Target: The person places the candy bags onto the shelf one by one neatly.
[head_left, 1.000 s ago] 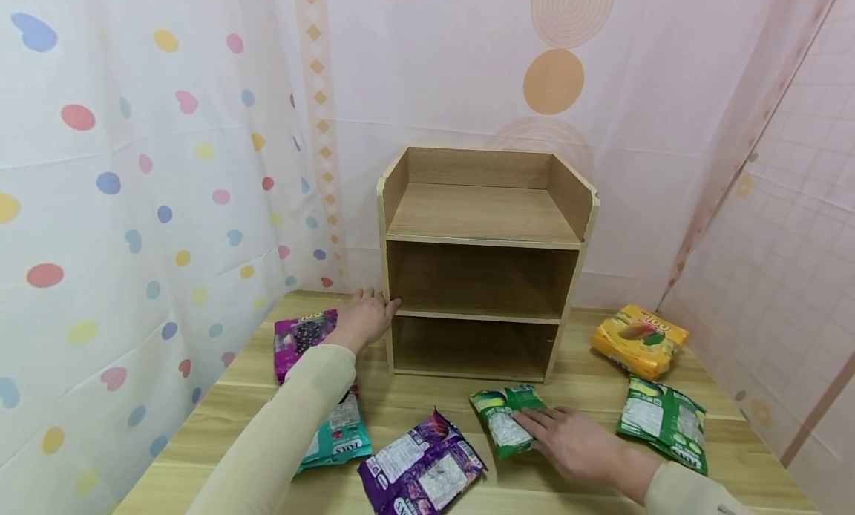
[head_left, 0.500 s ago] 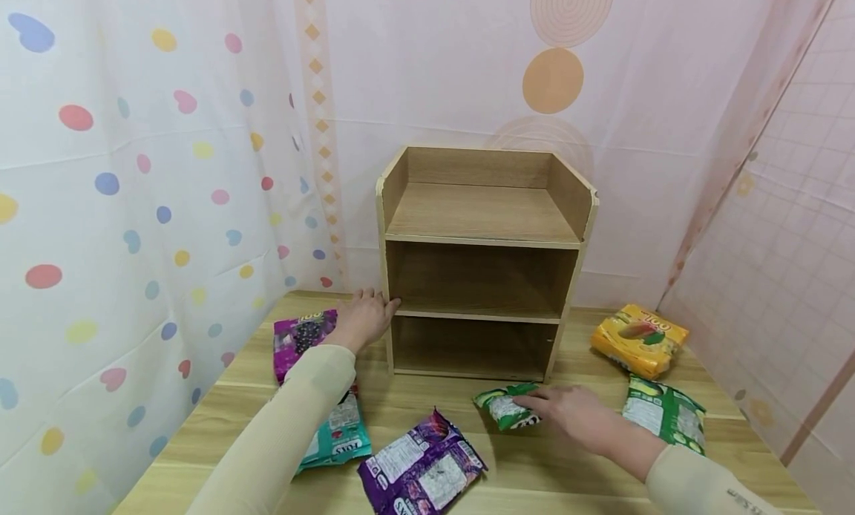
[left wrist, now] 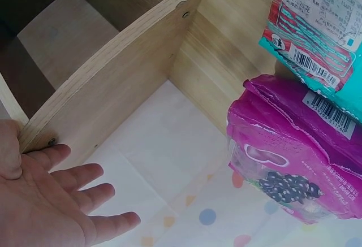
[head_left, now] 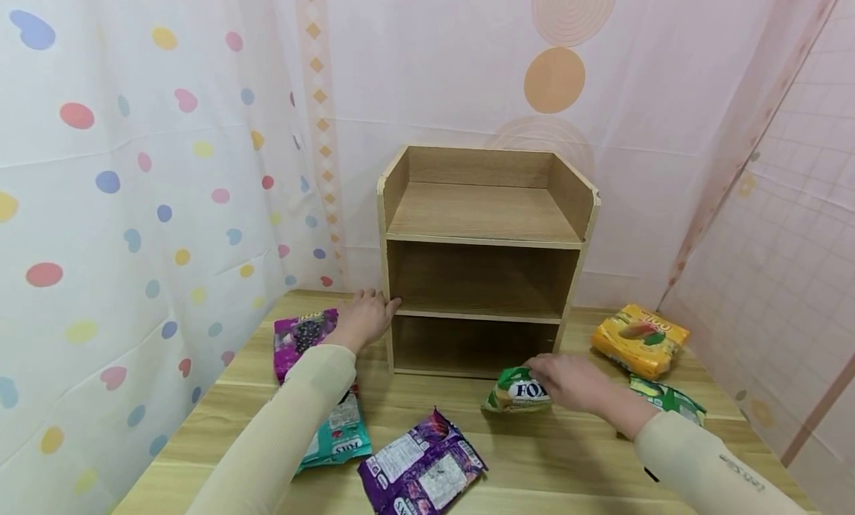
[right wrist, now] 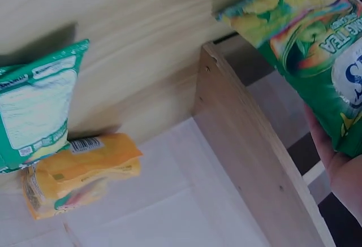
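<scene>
A wooden shelf unit (head_left: pixel 484 212) with a top tray and two compartments stands on the table. My left hand (head_left: pixel 364 318) rests on its left side edge, thumb at the front; in the left wrist view the fingers of that hand (left wrist: pixel 62 202) are spread and nearly straight. My right hand (head_left: pixel 574 385) grips a green candy bag (head_left: pixel 519 391) tilted up before the bottom compartment. In the right wrist view the green bag (right wrist: pixel 317 49) shows its printed front, with part of the hand (right wrist: pixel 342 179) behind it.
Right of the shelf lie a yellow bag (head_left: pixel 641 340) and another green bag (head_left: pixel 668 398), partly behind my right forearm. A purple bag (head_left: pixel 424 467) lies in front, with a teal bag (head_left: pixel 344 433) and a magenta bag (head_left: pixel 300 340) on the left. Curtains hang behind.
The green bag has been lifted from lying flat and tipped up, its front now showing, and my right hand has moved toward the shelf with it. My left hand has stayed put.
</scene>
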Demonstrator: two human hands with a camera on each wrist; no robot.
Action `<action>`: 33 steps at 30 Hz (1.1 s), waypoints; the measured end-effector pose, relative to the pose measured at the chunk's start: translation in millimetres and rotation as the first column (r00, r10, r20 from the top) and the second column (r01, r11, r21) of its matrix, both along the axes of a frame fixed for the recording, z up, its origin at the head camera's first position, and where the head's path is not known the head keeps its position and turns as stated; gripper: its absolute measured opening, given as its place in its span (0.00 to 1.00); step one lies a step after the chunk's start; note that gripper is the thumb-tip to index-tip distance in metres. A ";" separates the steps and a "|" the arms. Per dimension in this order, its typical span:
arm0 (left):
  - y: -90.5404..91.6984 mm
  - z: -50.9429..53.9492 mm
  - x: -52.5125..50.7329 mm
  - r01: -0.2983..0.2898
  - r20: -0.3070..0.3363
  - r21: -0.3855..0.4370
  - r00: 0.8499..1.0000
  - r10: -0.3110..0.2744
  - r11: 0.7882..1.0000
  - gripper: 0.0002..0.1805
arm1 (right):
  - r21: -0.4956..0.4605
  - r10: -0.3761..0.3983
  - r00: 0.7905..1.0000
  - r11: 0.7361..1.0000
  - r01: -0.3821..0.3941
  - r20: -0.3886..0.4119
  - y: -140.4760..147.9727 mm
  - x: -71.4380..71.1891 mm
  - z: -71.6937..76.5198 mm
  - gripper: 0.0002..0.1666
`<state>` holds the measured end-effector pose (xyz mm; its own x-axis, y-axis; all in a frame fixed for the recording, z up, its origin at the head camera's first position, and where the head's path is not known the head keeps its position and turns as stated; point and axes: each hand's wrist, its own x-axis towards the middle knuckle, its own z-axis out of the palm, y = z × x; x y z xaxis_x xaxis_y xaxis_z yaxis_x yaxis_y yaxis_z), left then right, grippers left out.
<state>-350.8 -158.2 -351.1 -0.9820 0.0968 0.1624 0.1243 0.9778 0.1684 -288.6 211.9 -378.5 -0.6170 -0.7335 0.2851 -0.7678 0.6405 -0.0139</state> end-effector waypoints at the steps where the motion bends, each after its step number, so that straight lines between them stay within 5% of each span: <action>1: 0.2 -0.2 -0.1 -0.001 0.004 -0.002 1.000 0.001 1.000 0.34 | -0.003 -0.002 1.000 1.000 0.002 0.022 -0.1 -1.3 2.0 0.03; 13: 1.0 -2.0 -1.6 -0.002 0.011 -0.009 1.000 0.002 1.000 0.35 | 0.071 -0.187 0.928 0.982 0.173 0.322 -2.9 -10.1 14.6 0.20; 26: 1.6 -1.3 1.6 -0.002 0.008 0.000 1.000 0.002 1.000 0.34 | 0.080 -0.226 0.847 0.973 0.214 0.480 -4.8 -24.9 7.8 0.12; 29: 1.5 -1.5 1.7 -0.005 0.008 0.001 1.000 0.005 1.000 0.34 | 0.086 -0.221 0.860 0.975 0.205 0.459 -6.6 -27.9 2.6 0.11; 33: 2.1 -1.4 1.9 -0.006 0.015 0.007 1.000 0.005 1.000 0.35 | 0.091 -0.166 0.926 0.985 0.143 0.340 -8.6 -28.9 -7.8 0.13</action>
